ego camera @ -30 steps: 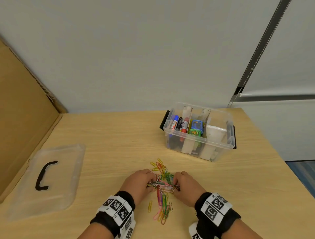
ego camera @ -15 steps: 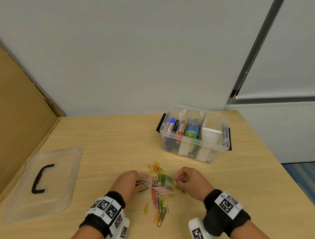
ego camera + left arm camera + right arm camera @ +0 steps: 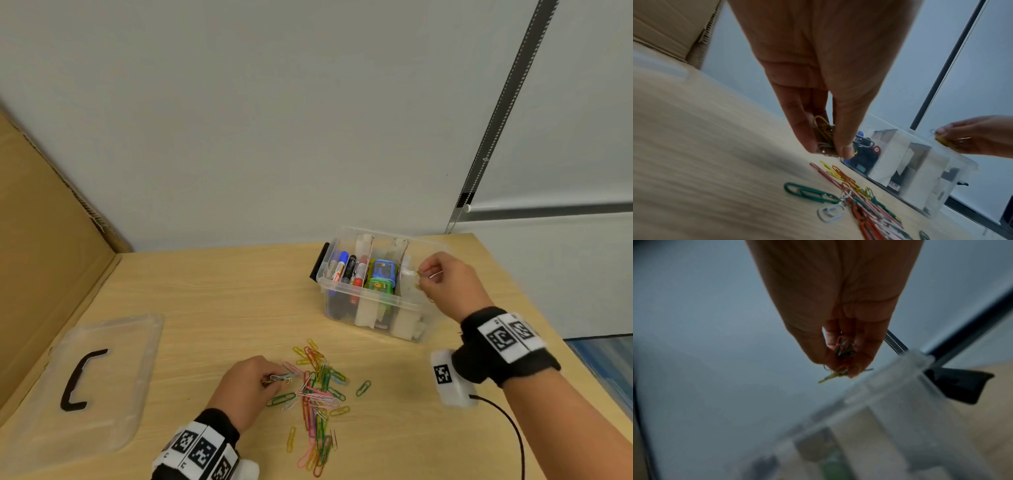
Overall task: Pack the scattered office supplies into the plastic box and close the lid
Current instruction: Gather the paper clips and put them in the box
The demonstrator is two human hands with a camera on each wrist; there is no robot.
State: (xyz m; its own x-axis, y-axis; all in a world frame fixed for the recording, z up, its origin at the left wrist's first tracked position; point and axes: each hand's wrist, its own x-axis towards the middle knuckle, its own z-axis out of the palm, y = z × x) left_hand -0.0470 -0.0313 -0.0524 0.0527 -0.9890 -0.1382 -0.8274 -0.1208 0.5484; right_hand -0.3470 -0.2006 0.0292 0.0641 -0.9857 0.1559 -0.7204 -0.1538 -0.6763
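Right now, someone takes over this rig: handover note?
Left hand: pinches a bunch of clips at the pile's left edge.
Right hand: holds clips over the right end of the plastic box.
Done: markers and other items sit in the box.
Left: most paper clips lie on the table; lid lies off, far left.
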